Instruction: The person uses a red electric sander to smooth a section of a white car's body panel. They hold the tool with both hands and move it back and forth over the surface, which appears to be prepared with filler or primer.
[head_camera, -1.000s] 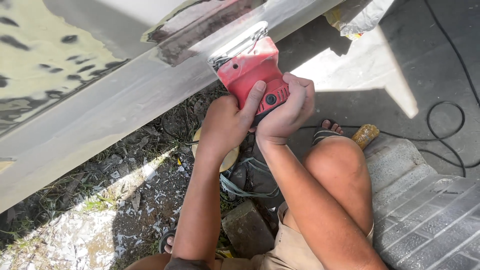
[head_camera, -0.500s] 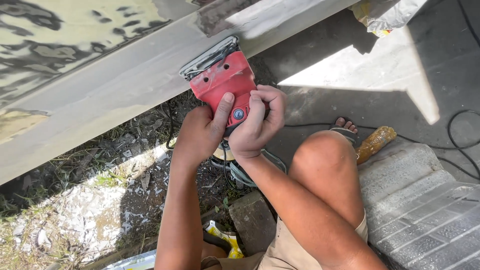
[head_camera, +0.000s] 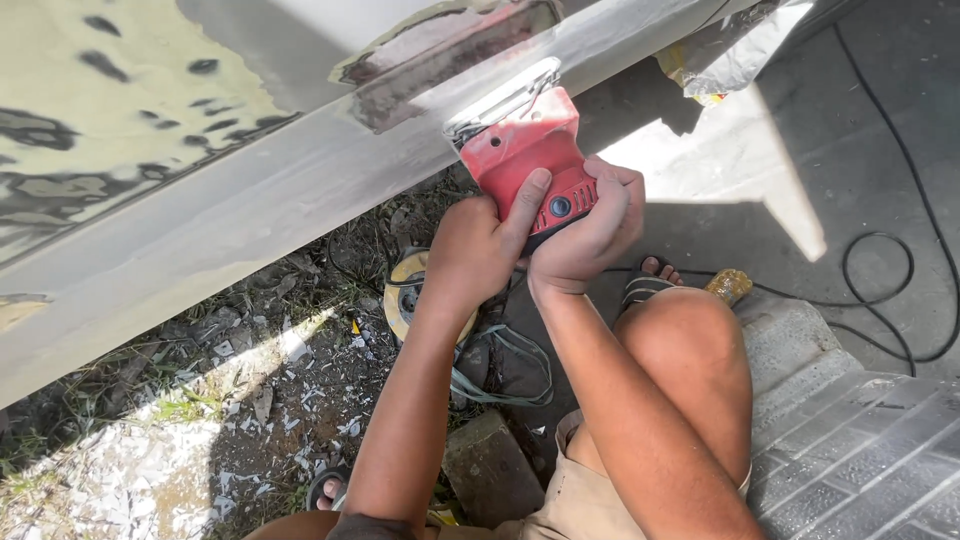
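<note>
Both hands wrapped around a red sander (head_camera: 525, 150), left hand (head_camera: 478, 250) gripping its near side, right hand (head_camera: 585, 225) fingers curled over its rear, sander pressed flat against a grey panel (head_camera: 230, 210), black cable (head_camera: 880, 290) trailed across the ground.

The ground (head_camera: 250, 400) is covered with dirt, sparse grass and white debris at 7 o'clock. A black cable (head_camera: 880, 300) is laid on the concrete at 3 o'clock. A stone block (head_camera: 490, 470) is set at 6 o'clock.
</note>
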